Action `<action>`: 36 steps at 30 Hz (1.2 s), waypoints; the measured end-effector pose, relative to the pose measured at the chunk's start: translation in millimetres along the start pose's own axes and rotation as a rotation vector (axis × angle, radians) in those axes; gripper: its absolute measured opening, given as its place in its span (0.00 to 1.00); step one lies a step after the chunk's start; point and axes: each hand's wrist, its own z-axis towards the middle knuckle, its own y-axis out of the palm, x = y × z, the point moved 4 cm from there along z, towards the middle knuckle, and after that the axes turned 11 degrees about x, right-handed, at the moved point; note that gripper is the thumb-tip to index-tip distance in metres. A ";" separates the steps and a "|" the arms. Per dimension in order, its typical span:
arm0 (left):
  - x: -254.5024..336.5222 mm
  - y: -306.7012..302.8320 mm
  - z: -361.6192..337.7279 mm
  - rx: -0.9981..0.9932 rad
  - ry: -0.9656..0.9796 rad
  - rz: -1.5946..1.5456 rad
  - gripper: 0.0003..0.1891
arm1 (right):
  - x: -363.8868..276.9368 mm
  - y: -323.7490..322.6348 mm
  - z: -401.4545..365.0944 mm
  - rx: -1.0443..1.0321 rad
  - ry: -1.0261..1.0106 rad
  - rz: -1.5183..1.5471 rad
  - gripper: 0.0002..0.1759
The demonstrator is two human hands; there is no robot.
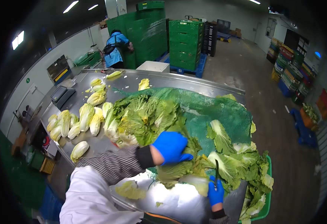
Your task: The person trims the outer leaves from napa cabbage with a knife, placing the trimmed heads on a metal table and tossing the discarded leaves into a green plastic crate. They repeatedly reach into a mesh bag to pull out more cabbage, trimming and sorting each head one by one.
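My left hand, in a blue glove, is closed over the leafy end of a napa cabbage near the table's front. Part of its grip is hidden by the back of the hand. Lower right, my right hand, also gloved in blue, grips a knife with a dark, narrow blade pointing up and away. Loose outer cabbage leaves lie just beyond the knife. A big heap of untrimmed napa cabbages rises behind my left hand.
Several pale trimmed cabbages lie on the metal table at left, near a scale. Green netting covers the right side. A green crate of leaves stands at right. A person in blue bends beside stacked green crates.
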 end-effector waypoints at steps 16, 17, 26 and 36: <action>-48.9 -37.6 -224.5 0.142 -0.406 -0.386 0.37 | 14.4 174.4 -108.5 -0.301 0.061 -0.043 0.29; -35.8 -21.1 -230.2 -0.135 -0.478 -0.348 0.52 | 17.9 176.3 -108.5 -0.283 0.072 -0.047 0.28; -78.4 94.7 -287.4 -0.190 -0.491 -0.483 0.68 | -36.9 107.0 -102.4 -0.455 -0.242 -0.421 0.14; -85.1 97.0 -286.3 -0.213 -0.453 -0.540 0.68 | -52.0 155.1 -77.9 -0.586 -0.761 -0.859 0.14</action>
